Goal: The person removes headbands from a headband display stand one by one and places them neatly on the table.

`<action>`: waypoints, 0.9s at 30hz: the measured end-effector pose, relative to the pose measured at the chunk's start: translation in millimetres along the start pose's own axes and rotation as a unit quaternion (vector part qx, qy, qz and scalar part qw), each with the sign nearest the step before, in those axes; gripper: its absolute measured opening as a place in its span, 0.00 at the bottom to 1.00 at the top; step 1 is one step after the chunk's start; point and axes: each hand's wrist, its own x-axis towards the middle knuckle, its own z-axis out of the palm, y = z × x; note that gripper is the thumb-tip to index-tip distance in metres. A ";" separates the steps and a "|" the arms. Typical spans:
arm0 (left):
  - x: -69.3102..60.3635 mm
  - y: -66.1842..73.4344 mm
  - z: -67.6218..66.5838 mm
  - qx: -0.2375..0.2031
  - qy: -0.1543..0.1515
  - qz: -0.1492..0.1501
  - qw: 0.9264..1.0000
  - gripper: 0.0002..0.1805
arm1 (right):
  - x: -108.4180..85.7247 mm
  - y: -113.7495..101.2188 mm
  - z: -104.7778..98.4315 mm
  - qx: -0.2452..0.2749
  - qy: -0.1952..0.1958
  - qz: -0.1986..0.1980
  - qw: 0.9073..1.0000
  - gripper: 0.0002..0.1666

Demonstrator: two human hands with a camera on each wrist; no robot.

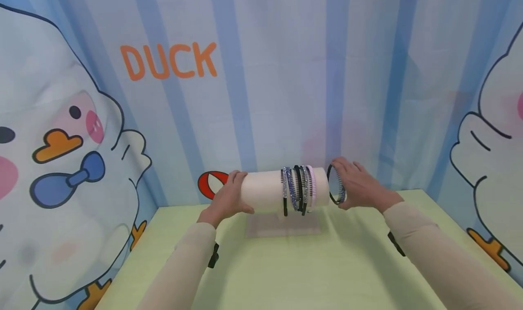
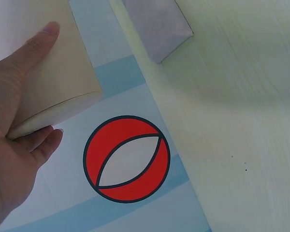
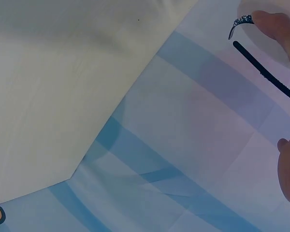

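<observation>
A cream padded display roll (image 1: 262, 189) lies level on a stand with a flat base (image 1: 265, 228). Several toothed headbands (image 1: 292, 189), black, glittery silver-blue and pink, encircle its right half. My left hand (image 1: 228, 195) grips the roll's left end; in the left wrist view its thumb (image 2: 36, 48) lies along the roll and its other fingers are partly hidden behind the end. My right hand (image 1: 361, 186) holds a dark glittery headband (image 1: 341, 194) just off the roll's right end. Both tips of this headband (image 3: 261, 70) show in the right wrist view.
The stand rests on a pale green-yellow table (image 1: 278, 273). Close behind hangs a blue striped curtain (image 1: 278, 96) printed with ducks, the word DUCK and a red ball (image 2: 94, 159). Its side panels flank the table.
</observation>
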 end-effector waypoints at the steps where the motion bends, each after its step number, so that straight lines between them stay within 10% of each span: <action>1: 0.1 0.1 -0.7 -0.001 0.001 0.002 1.000 0.59 | -0.4 1.1 -0.8 -0.003 -0.001 0.001 1.000 0.74; 17: -0.5 -0.2 0.6 0.001 -0.001 0.001 1.000 0.58 | -11.9 2.8 -7.6 0.014 -0.041 0.031 0.999 0.70; 27: -2.0 2.3 -0.4 -0.008 0.006 0.001 1.000 0.58 | -15.4 -5.8 -12.5 0.075 -0.215 0.125 0.966 0.76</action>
